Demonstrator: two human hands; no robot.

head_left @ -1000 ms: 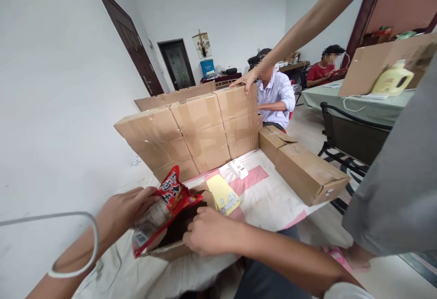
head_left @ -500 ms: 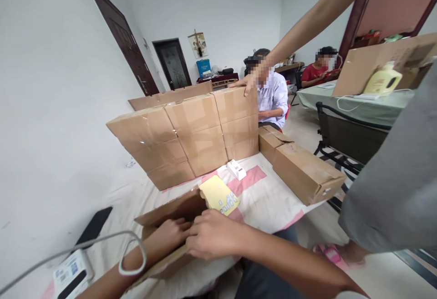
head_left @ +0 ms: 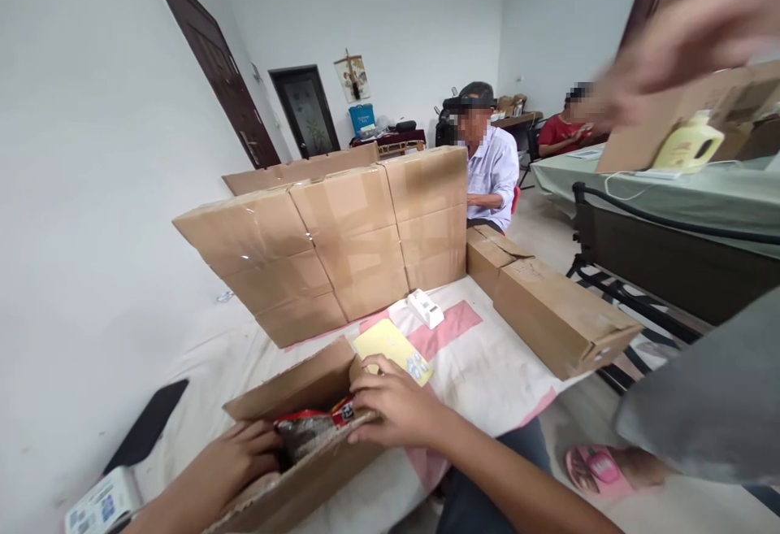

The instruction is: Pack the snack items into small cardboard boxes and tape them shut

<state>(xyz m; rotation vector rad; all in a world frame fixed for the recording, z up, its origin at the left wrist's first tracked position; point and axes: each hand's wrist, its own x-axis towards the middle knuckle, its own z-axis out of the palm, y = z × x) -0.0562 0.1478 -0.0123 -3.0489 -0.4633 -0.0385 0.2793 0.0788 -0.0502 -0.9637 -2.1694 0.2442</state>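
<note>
An open cardboard box stands near me on the cloth-covered table, with a clear and red plastic packet inside. My left hand reaches over the box's left end; its fingers are partly inside beside the packet, and whether they grip anything is hidden. At the right end, my right hand has its fingers curled round the box's edge and flap. Under and behind that hand lies a yellow card with small pale shapes on it.
Stacked taped cartons form a wall behind. A white device lies before them, a long carton at right. Another person's blurred hand hangs at upper right. A black phone-like slab lies left. Two people sit farther back.
The other person's hand has left the stacked cartons and moved right. My hands have moved apart to the box's two ends, and the packet inside now shows.
</note>
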